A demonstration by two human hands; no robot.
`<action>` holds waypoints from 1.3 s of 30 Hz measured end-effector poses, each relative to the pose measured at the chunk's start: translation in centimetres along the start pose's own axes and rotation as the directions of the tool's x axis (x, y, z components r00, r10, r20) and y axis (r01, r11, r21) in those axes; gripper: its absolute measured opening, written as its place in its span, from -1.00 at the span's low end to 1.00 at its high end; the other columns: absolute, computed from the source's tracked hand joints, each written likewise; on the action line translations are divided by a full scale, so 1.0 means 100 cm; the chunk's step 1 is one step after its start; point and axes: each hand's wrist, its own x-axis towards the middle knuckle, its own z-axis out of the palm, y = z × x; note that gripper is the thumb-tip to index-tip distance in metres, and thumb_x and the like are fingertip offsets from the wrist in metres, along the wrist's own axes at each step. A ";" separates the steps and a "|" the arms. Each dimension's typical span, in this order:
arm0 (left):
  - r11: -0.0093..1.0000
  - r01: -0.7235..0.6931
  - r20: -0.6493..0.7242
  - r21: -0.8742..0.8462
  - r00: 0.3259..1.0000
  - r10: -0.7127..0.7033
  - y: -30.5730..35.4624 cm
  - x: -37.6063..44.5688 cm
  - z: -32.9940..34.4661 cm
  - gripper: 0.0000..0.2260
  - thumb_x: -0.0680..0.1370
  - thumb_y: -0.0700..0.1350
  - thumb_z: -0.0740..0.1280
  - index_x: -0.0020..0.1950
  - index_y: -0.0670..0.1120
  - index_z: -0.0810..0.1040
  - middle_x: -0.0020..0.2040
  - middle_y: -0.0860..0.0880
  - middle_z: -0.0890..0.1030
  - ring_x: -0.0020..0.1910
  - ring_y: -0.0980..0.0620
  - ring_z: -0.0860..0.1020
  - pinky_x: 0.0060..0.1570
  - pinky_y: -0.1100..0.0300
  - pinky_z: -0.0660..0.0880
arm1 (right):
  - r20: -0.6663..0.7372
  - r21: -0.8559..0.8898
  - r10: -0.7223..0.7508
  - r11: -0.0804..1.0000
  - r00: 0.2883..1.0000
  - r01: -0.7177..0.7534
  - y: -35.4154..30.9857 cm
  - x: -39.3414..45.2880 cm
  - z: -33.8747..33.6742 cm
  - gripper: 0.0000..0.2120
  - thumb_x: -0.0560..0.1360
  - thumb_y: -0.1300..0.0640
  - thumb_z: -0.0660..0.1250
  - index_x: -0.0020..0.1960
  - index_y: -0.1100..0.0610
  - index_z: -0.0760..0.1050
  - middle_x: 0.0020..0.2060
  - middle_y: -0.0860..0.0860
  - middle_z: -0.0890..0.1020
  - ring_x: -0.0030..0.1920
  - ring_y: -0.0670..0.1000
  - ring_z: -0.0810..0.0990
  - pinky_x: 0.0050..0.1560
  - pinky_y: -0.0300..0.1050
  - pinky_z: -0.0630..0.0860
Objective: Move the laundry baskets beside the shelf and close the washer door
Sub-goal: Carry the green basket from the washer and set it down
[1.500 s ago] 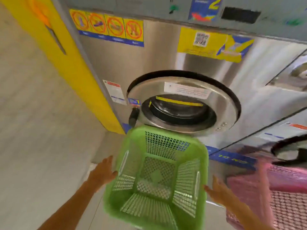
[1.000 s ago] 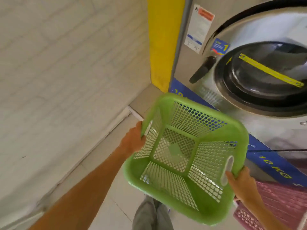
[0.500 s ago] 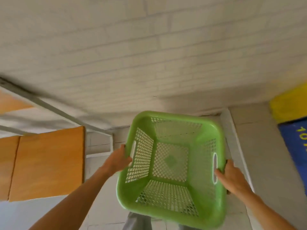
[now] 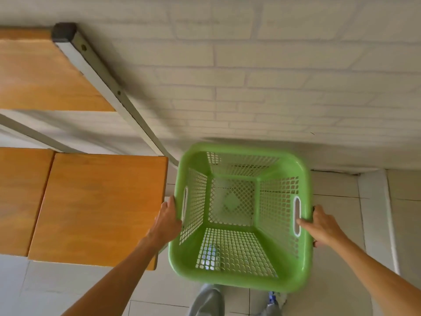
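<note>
since a moment ago the green basket [image 4: 239, 215] has come closer to the shelf [image 4: 98, 208], now just beside it. my left hand [image 4: 167, 221] and right hand [image 4: 321, 225] grip its handles. next: lower it to the floor [image 4: 337, 208]. the washer and other basket are out of sight.

— What's the room like at this end?

— A white-painted brick wall [image 4: 284, 65] runs across the back, meeting a floor of pale square tiles [image 4: 337, 265] with thin dark grout lines.

— Any furniture?

— A shelf unit on the left: orange-brown wooden boards [image 4: 98, 208] on a pale metal frame [image 4: 107, 80] with a dark cap at its corner. Soft, even light, faint shadows along the wall's foot.
</note>
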 end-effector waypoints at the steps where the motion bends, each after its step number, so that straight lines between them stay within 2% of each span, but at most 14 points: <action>1: 1.000 0.004 -0.017 -0.001 1.000 -0.004 -0.003 0.004 0.003 -0.52 0.48 -0.42 0.32 0.37 -0.22 0.31 0.09 -0.19 0.50 0.03 -0.16 0.57 -0.14 0.01 0.66 | -0.004 0.011 0.008 1.000 1.000 -0.008 -0.005 0.005 0.001 -0.62 0.56 0.08 0.38 0.24 0.22 0.32 -0.06 0.15 0.58 -0.29 0.05 0.62 -0.51 -0.17 0.50; 5: 1.000 0.012 -0.028 -0.027 1.000 -0.013 -0.007 0.019 0.005 -0.49 0.49 -0.40 0.32 0.40 -0.22 0.28 0.09 -0.17 0.49 0.05 -0.11 0.53 -0.07 0.06 0.64 | -0.023 0.107 0.079 0.991 0.997 -0.076 -0.015 0.020 0.004 -0.61 0.54 0.28 0.34 0.33 0.18 0.32 0.11 0.20 0.59 -0.06 0.24 0.67 -0.17 0.13 0.69; 8: 0.999 0.013 0.017 -0.045 1.000 -0.013 -0.010 0.023 0.002 -0.41 0.47 -0.32 0.40 0.45 -0.25 0.25 0.13 -0.17 0.52 0.14 -0.15 0.54 -0.04 -0.07 0.66 | -0.043 0.133 0.115 0.985 0.992 -0.108 -0.017 0.020 0.005 -0.59 0.53 0.30 0.32 0.34 0.15 0.35 0.08 0.19 0.61 -0.06 0.23 0.68 -0.13 0.18 0.69; 11: 0.998 0.036 0.081 -0.055 0.996 -0.032 -0.004 0.023 -0.006 -0.30 0.46 -0.21 0.45 0.49 -0.22 0.17 0.17 -0.16 0.50 0.15 -0.17 0.55 -0.01 -0.10 0.66 | -0.080 0.156 0.099 0.984 0.992 -0.086 -0.019 0.014 0.004 -0.59 0.56 0.22 0.31 0.37 0.11 0.35 0.03 0.16 0.63 -0.13 0.17 0.68 -0.14 0.11 0.68; 14: 1.000 0.008 0.135 -0.016 0.991 -0.006 0.016 0.012 -0.021 -0.21 0.46 -0.15 0.45 0.55 -0.17 0.06 0.22 -0.16 0.48 0.21 -0.18 0.52 0.05 -0.12 0.64 | -0.101 0.117 -0.015 0.993 0.995 0.027 -0.027 -0.008 -0.007 -0.51 0.56 0.10 0.35 0.44 0.08 0.28 -0.03 0.08 0.63 -0.26 -0.02 0.61 -0.36 -0.21 0.50; 15: 1.000 -0.022 0.141 0.008 0.990 0.020 0.026 0.004 -0.029 -0.20 0.46 -0.13 0.45 0.56 -0.15 0.05 0.25 -0.15 0.46 0.27 -0.17 0.48 0.11 -0.12 0.62 | -0.106 0.082 -0.075 0.993 0.992 0.084 -0.031 -0.023 -0.014 -0.47 0.57 0.09 0.35 0.47 0.09 0.24 0.02 0.10 0.64 -0.24 -0.01 0.62 -0.34 -0.27 0.47; 18: 0.991 -0.118 0.148 0.064 0.983 0.108 0.070 -0.037 -0.072 -0.21 0.48 -0.04 0.47 0.58 -0.09 0.11 0.40 -0.14 0.42 0.41 -0.15 0.39 0.31 -0.14 0.50 | -0.119 0.036 -0.169 0.984 0.978 0.175 -0.044 -0.092 -0.047 -0.43 0.61 0.03 0.30 0.54 0.16 0.19 0.36 0.17 0.53 0.18 0.19 0.63 0.01 -0.18 0.47; 20: 0.984 -0.143 0.149 0.109 0.981 0.126 0.105 -0.074 -0.104 -0.20 0.49 0.10 0.45 0.59 -0.05 0.11 0.51 -0.15 0.34 0.47 -0.16 0.35 0.36 -0.15 0.40 | -0.109 0.011 -0.167 0.986 0.980 0.169 -0.047 -0.148 -0.072 -0.39 0.64 -0.07 0.21 0.58 0.15 0.13 0.48 0.18 0.38 0.42 0.22 0.45 0.28 0.01 0.43; 22: 0.947 -0.179 0.136 0.268 0.980 0.147 0.142 -0.110 -0.134 -0.12 0.46 0.32 0.36 0.62 -0.03 0.05 0.58 -0.13 0.25 0.52 -0.19 0.29 0.41 -0.20 0.33 | -0.116 -0.127 -0.167 0.980 0.979 0.152 -0.043 -0.200 -0.096 -0.37 0.64 -0.18 0.12 0.60 0.10 0.09 0.53 0.18 0.28 0.51 0.24 0.28 0.44 0.24 0.31; 24: 0.859 -0.271 0.133 0.436 0.963 0.236 0.180 -0.145 -0.156 -0.03 0.42 0.47 0.23 0.63 -0.06 0.02 0.60 -0.14 0.22 0.54 -0.20 0.26 0.47 -0.20 0.29 | -0.158 -0.239 -0.169 0.963 0.973 0.129 -0.031 -0.247 -0.119 -0.36 0.63 -0.25 0.04 0.59 0.06 0.11 0.53 0.17 0.26 0.53 0.26 0.22 0.44 0.34 0.27; 26: 0.770 -0.370 0.137 0.519 0.926 0.352 0.217 -0.176 -0.173 -0.02 0.41 0.51 0.16 0.63 -0.07 0.04 0.60 -0.15 0.22 0.54 -0.20 0.26 0.48 -0.19 0.27 | -0.187 -0.241 -0.146 0.966 0.971 0.099 -0.012 -0.290 -0.138 -0.36 0.62 -0.29 -0.01 0.58 0.04 0.13 0.54 0.13 0.24 0.54 0.25 0.18 0.45 0.36 0.22; 32: 0.394 -0.587 0.295 0.707 0.751 0.591 0.337 -0.237 -0.154 -0.13 0.48 0.48 0.05 0.63 -0.02 0.06 0.61 -0.14 0.18 0.56 -0.17 0.21 0.52 -0.18 0.18 | -0.353 0.024 0.138 0.990 0.925 -0.138 0.111 -0.414 -0.157 -0.13 0.45 -0.44 -0.28 0.58 0.03 0.16 0.53 0.12 0.25 0.54 0.21 0.20 0.46 0.25 0.23; 35: 0.204 -0.674 0.401 0.710 0.626 0.669 0.404 -0.280 -0.111 -0.18 0.51 0.44 0.05 0.63 -0.02 0.07 0.61 -0.12 0.18 0.56 -0.14 0.22 0.50 -0.15 0.20 | -0.395 0.292 0.312 0.934 0.864 -0.203 0.198 -0.472 -0.145 -0.31 0.60 -0.33 -0.07 0.59 0.05 0.14 0.57 0.12 0.20 0.56 0.21 0.15 0.50 0.26 0.12; 39: -0.024 -0.743 0.543 0.669 0.467 0.698 0.479 -0.378 -0.020 -0.24 0.54 0.37 0.14 0.61 -0.03 0.13 0.57 -0.11 0.26 0.52 -0.14 0.28 0.45 -0.07 0.26 | -0.387 0.424 0.530 0.829 0.755 -0.364 0.326 -0.568 -0.099 -0.41 0.65 -0.22 0.02 0.56 0.09 0.20 0.52 0.14 0.27 0.54 0.23 0.19 0.46 0.28 0.16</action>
